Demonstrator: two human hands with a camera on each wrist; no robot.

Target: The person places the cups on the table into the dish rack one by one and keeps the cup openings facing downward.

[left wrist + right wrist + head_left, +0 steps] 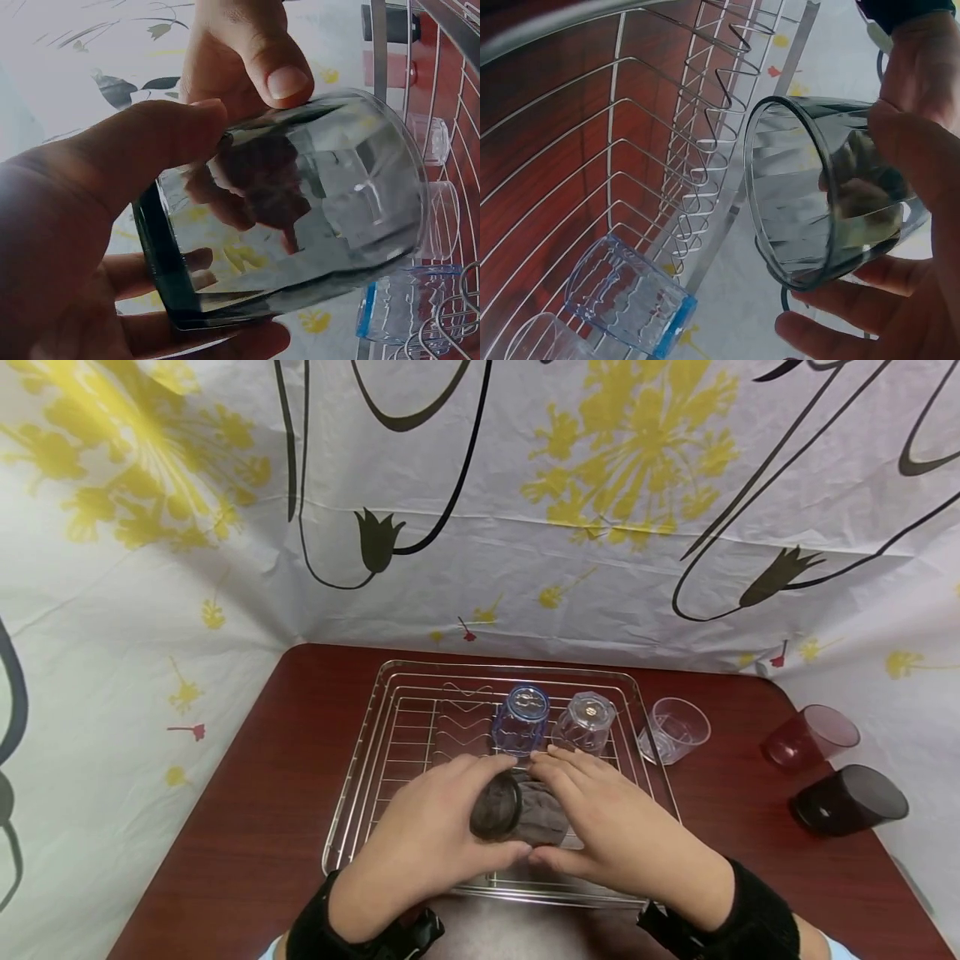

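The left hand [442, 827] and right hand [618, 810] curve inward, their grip holding a dark glass [543, 814], mouth down, over the wire rack [547, 896]. There, a blue glass [521, 718] and clear glass [587, 722] block the spot behind.

The head view looks forward and down from above the forearms, far enough back to take in the tabletop [225, 768], the whole wire dish rack [480, 667] and the patterned cloth [465, 485] behind. The wrist views sit far nearer, each beside its own palm. The one on the left hand [442, 822] faces forward and across to the right, turned sideways, so the rack runs along its right edge. The one on the right hand [611, 814] faces forward and across to the left, rolled the opposite way, with the rack filling its left side. Both share the smoked-glass tumbler [543, 814] at close range; all three views include the blue tumbler [520, 722].
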